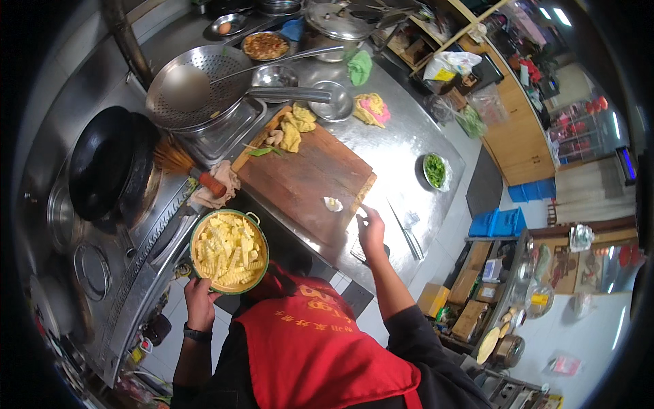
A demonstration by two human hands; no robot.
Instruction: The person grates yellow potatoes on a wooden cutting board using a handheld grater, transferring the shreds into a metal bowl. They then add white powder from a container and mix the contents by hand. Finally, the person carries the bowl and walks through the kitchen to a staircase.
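Observation:
My left hand grips the rim of a round green-edged colander or basin full of crinkle-cut potato sticks, out in front of the red apron. At the right edge of a wooden cutting board, my right hand has its fingers curled near a small white piece; whether it holds this is unclear. A white and yellowish scrap lies on the board. Ginger, a green pepper piece and a yellow cloth are at its far left corner. Right of my hand, a knife rests on the steel table.
A large perforated strainer with a ladle stands at the upper left, above black woks. A brush lies beside a rag. Steel bowls and a bowl of chopped greens stand on the table.

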